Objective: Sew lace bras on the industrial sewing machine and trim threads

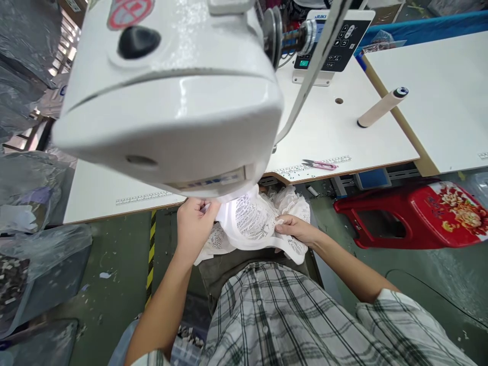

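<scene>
Left hand (pixel 196 218) has one side of this white lace bra (pixel 253 218) pinched, right hand (pixel 297 228) the other; it runs kinda sideways between them.

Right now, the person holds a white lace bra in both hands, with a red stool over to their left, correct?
The side is wrong: the head view shows the red stool to their right. The white lace bra is indeed held in the left hand and right hand.

Lace bra (pixel 251 221): was white, openwork-patterned. Shirt (pixel 267 315): was pale with dark green plaid. Sewing machine (pixel 171 122): was white. Stool (pixel 414 216): was red, top flowered. Floor (pixel 114 269): was green. Floor tape (pixel 151 244): was yellow-black striped.
</scene>
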`<move>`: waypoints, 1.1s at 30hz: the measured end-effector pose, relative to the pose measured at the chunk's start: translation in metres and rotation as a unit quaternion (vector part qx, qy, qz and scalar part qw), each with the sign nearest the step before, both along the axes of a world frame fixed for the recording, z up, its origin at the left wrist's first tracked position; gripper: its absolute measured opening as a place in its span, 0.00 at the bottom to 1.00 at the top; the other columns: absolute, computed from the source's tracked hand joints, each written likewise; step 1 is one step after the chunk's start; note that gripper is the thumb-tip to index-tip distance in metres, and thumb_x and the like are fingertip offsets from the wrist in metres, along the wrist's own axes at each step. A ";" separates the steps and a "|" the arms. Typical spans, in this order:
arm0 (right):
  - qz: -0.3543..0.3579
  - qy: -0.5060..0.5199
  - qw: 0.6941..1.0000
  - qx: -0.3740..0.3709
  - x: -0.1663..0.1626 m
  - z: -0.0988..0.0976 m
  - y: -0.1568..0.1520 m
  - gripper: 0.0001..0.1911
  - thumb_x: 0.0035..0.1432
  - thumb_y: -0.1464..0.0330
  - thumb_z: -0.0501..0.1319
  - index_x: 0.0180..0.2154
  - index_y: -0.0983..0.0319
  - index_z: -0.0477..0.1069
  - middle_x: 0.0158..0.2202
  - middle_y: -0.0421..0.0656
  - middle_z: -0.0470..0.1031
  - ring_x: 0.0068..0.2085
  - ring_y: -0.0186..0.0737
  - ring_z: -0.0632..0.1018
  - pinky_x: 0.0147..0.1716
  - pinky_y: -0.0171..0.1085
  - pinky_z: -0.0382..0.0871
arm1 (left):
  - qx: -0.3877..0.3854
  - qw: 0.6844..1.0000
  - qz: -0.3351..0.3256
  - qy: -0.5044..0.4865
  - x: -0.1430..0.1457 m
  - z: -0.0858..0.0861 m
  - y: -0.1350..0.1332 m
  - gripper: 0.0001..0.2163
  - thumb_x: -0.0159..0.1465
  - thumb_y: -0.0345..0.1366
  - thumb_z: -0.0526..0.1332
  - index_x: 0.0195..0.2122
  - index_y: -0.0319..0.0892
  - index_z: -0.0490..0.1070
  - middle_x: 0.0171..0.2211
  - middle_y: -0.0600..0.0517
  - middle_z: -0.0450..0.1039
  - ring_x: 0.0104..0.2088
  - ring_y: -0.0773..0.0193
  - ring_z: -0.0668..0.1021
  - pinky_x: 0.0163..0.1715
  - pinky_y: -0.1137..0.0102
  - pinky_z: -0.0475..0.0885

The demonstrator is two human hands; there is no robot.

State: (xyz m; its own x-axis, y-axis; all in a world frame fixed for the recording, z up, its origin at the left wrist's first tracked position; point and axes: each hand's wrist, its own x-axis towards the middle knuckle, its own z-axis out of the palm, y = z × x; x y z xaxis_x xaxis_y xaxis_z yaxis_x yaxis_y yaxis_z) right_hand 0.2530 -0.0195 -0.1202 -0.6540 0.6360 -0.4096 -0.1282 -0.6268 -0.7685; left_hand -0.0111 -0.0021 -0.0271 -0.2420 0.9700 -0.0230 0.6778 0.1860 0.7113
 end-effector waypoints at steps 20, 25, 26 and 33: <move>0.227 -0.161 0.835 0.474 -0.007 0.109 0.024 0.15 0.70 0.63 0.58 0.35 0.65 0.78 0.32 0.46 0.80 0.32 0.37 0.75 0.33 0.34 0.64 | -0.037 0.915 -0.395 0.078 0.030 0.027 -0.046 0.22 0.72 0.49 0.52 0.25 0.43 0.71 0.20 0.54 0.71 0.22 0.64 0.73 0.25 0.69 0.63; 0.127 -0.208 0.820 0.518 -0.018 0.098 0.055 0.15 0.68 0.62 0.59 0.33 0.64 0.76 0.33 0.45 0.80 0.36 0.39 0.76 0.38 0.37 0.64 | -0.072 0.982 -0.176 0.007 0.007 0.028 -0.017 0.13 0.62 0.46 0.62 0.26 0.43 0.72 0.23 0.56 0.74 0.25 0.65 0.73 0.27 0.72 0.63; 0.117 -0.224 0.820 0.514 -0.021 0.097 0.060 0.15 0.68 0.61 0.59 0.32 0.64 0.76 0.31 0.44 0.79 0.34 0.37 0.75 0.35 0.36 0.63 | -0.078 0.987 -0.143 0.010 0.006 0.028 -0.012 0.13 0.60 0.47 0.63 0.25 0.43 0.72 0.22 0.56 0.72 0.25 0.65 0.73 0.27 0.72 0.63; 0.101 -0.264 0.867 0.411 -0.034 0.098 0.080 0.17 0.61 0.57 0.64 0.30 0.64 0.76 0.26 0.40 0.76 0.28 0.34 0.72 0.29 0.33 0.58 | -0.104 0.992 -0.057 -0.041 0.004 0.022 0.010 0.17 0.55 0.44 0.64 0.16 0.45 0.61 0.16 0.57 0.58 0.24 0.63 0.67 0.24 0.70 0.61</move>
